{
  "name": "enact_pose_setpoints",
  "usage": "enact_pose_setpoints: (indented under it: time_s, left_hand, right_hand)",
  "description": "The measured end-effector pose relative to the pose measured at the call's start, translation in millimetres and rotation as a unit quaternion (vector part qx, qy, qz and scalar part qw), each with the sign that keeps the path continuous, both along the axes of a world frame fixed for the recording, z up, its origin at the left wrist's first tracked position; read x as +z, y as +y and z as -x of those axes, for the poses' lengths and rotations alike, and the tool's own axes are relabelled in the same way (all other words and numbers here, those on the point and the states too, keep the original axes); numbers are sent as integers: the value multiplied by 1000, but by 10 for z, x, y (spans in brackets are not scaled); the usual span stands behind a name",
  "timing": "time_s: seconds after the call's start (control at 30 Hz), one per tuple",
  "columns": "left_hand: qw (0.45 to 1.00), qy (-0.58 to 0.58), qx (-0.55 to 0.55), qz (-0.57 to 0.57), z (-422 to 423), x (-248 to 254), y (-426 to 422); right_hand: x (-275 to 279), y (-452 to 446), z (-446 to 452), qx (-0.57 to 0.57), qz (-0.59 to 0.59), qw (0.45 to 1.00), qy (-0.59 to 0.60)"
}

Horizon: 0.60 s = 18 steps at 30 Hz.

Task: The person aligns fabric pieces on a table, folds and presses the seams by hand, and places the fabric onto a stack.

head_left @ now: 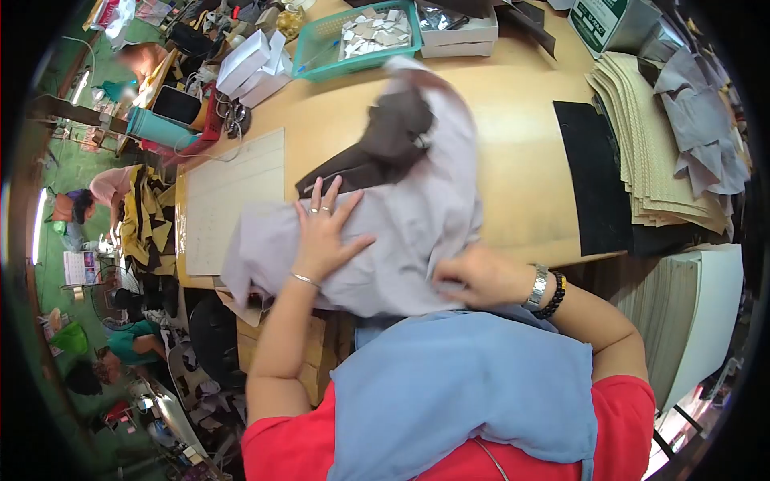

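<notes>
A light grey cloth garment [385, 256] lies bunched over the front of the table, its far end smeared by motion. On it rests a dark brown part [393, 136], which looks like cloth. My left hand [327, 240] presses flat on the grey cloth with fingers spread, the fingertips reaching the dark part's near edge. Over the garment's right side, near the table's front edge, is my right hand [481, 276]. Its fingers are curled and slightly blurred; whether they pinch the cloth, I cannot tell.
A ruled white board [237, 204] lies at the left. Behind stand a teal basket [317, 52] of small pale pieces and white boxes [245, 64]. On the right are a black sheet [592, 176], stacked cream sheets [650, 144] and grey cloth scraps [698, 120]. Other people sit far left.
</notes>
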<state>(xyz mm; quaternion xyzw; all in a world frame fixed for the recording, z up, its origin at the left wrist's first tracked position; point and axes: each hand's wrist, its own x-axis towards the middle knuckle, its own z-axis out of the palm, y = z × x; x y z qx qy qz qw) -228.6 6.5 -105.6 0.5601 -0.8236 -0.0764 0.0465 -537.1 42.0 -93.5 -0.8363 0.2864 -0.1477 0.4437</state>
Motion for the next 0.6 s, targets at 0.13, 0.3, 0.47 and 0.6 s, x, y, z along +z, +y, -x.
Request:
enact_pose_setpoints:
  time_s: [0.13, 0.3, 0.47, 0.6]
  left_hand:
    - [974, -106, -201, 0, -621, 56, -388]
    - [939, -202, -257, 103, -1094, 278, -689]
    - [985, -7, -115, 125, 55, 355, -119]
    - [999, 33, -3, 8, 876, 63, 498]
  right_hand:
    - [128, -49, 37, 23, -83, 991, -98]
    - [164, -628, 291, -176, 220, 953, -113]
    - [89, -1318, 312, -298, 341, 890, -52]
    - [-19, -1914, -11, -286, 468, 836, -36]
